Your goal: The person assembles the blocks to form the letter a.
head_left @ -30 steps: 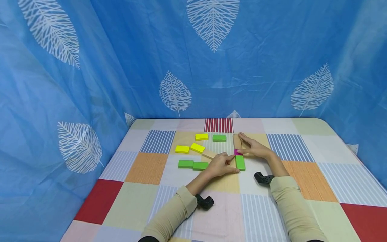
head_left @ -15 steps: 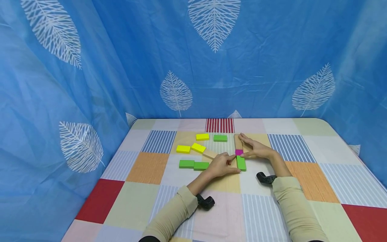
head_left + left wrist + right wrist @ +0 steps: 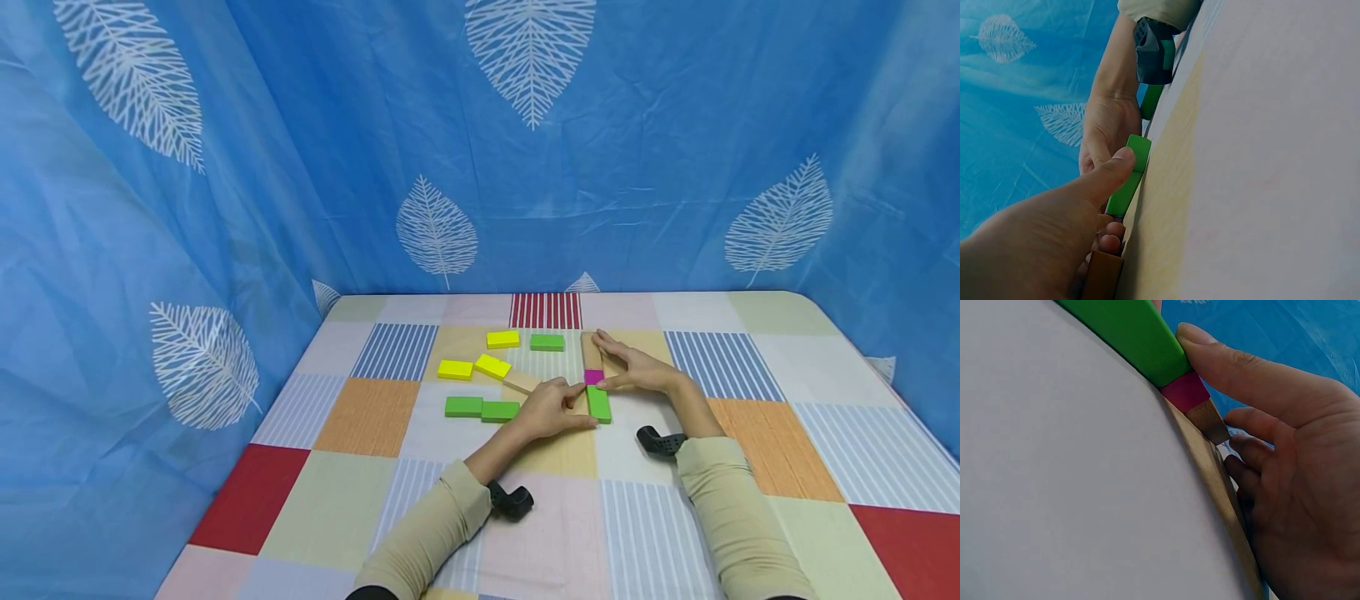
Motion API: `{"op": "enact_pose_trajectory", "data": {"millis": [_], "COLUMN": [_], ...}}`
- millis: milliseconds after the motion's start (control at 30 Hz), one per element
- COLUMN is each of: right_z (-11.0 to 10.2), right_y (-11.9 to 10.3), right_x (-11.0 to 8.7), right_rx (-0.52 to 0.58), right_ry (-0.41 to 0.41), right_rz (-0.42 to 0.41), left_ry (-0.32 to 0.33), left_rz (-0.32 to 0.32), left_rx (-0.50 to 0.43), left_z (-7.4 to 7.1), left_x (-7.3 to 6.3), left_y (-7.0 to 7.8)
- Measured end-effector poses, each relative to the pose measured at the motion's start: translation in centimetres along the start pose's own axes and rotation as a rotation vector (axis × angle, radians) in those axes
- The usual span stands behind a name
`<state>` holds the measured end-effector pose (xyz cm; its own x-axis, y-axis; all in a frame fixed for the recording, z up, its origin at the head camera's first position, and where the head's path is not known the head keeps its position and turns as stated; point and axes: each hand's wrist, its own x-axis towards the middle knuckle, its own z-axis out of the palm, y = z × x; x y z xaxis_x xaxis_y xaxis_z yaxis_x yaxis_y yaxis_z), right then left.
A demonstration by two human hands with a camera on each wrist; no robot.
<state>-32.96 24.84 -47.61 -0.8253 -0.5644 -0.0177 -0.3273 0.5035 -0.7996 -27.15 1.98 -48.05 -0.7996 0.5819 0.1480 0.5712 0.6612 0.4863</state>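
Left of centre on the patchwork-covered surface [image 3: 360, 417], nearer its far edge than the person, lie a yellow block [image 3: 455, 370], a left green block [image 3: 463, 407] and, touching its right end, a second green block [image 3: 500, 412]. All look like painted wood: probably light, stiff and hard to damage, best pinched by the long sides. A tilted yellow block [image 3: 492, 367] touches the end of a wooden strip [image 3: 521, 382]; the strip looks thin, so an edge would be the place to take it. A rear yellow block [image 3: 503, 340] and a rear green block [image 3: 547, 342] lie closer to the far edge.

Next comes the left hand [image 3: 551, 408], thumb at the near end of the end green block [image 3: 599, 404], index finger beside its joint with the magenta block [image 3: 594, 377]; I cannot tell whether it grips. These two and a pale wooden piece [image 3: 592, 353] form a row running toward the far edge, right of the surface's middle. Smooth paint probably slides easily, so light pressure on sides and ends should suit.

Rightmost, the right hand [image 3: 637, 369] is spread rather than clamped, thumb against the end green block, fingers by the wooden piece.
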Motion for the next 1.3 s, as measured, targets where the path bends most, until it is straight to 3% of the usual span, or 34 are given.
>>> {"op": "enact_pose_trajectory", "data": {"millis": [433, 800, 1300], "right_z": [0.21, 0.66, 0.65], "right_y": [-0.14, -0.46, -0.35], "right_x": [0.20, 0.50, 0.54], "right_rx": [0.003, -0.112, -0.094], "right_ry": [0.012, 0.025, 0.028], "right_rz": [0.023, 0.025, 0.030], "left_ry": [0.003, 0.002, 0.028], "left_rz": [-0.006, -0.006, 0.015], "left_rx": [0.004, 0.016, 0.012], "left_z": [-0.07, -0.12, -0.23], "left_x": [-0.04, -0.03, 0.04], "left_y": [-0.02, 0.08, 0.01]}}
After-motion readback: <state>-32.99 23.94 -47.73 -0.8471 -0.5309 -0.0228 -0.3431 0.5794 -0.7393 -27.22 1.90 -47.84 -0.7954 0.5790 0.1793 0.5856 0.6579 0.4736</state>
